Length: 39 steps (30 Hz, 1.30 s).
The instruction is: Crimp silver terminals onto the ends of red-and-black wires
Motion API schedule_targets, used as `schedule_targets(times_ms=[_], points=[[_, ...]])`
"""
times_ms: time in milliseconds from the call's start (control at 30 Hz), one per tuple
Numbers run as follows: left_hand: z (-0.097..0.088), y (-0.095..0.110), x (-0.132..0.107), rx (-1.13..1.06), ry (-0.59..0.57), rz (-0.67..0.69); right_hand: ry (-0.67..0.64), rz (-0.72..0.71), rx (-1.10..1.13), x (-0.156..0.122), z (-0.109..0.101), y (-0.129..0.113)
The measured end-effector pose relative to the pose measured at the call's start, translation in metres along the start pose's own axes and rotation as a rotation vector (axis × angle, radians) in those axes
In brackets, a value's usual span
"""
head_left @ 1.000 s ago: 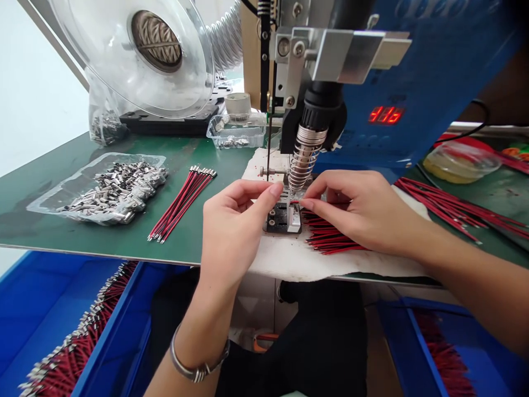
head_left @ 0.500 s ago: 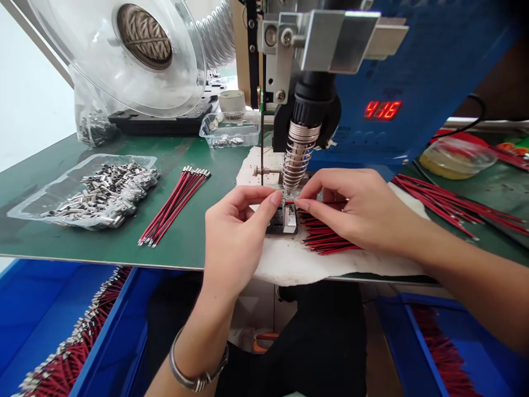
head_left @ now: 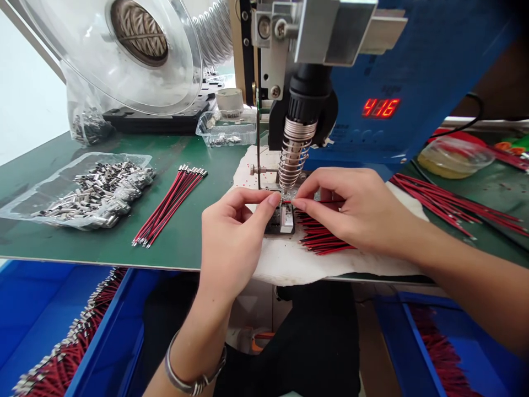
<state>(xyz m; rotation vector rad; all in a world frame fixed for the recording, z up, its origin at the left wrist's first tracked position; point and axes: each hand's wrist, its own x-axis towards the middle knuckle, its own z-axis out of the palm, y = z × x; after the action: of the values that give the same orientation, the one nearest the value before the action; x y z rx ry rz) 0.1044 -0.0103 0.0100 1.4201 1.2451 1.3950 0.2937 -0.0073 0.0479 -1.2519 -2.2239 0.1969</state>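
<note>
Centrally, the left hand [head_left: 231, 242] presses thumb and forefinger together, on what cannot be told, while the right hand [head_left: 357, 207] pinches a thin red wire [head_left: 287, 202] lying between the fingertips, above a small metal block [head_left: 286, 220]. From that block, a spring-wrapped tool [head_left: 296, 151] rises at twelve o'clock, loose wires [head_left: 322, 237] lie at four, and a capped wire bundle [head_left: 169, 206] rests at nine, nearer than a tray of metal parts [head_left: 103, 193].

Beneath the machine's [head_left: 372, 71] spring [head_left: 292, 160], the right hand [head_left: 359, 209] pinches a red wire [head_left: 288, 202] over the jig [head_left: 286, 219], close to the left hand [head_left: 233, 237], whose grip is too small to tell. Loose wires [head_left: 326, 240] lie on the cloth [head_left: 285, 270]; a bundle [head_left: 169, 207] lies right of a tray [head_left: 14, 209] of metal pieces [head_left: 103, 193].
</note>
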Motion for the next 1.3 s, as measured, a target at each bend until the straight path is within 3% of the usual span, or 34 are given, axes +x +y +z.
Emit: schedule_targets(times_ms=[1300], points=[[-0.0002, 0.0030, -0.0030, 0.030, 0.009, -0.040, 0.053, 0.119, 0.102, -0.0027, 0.0052, -0.0070]])
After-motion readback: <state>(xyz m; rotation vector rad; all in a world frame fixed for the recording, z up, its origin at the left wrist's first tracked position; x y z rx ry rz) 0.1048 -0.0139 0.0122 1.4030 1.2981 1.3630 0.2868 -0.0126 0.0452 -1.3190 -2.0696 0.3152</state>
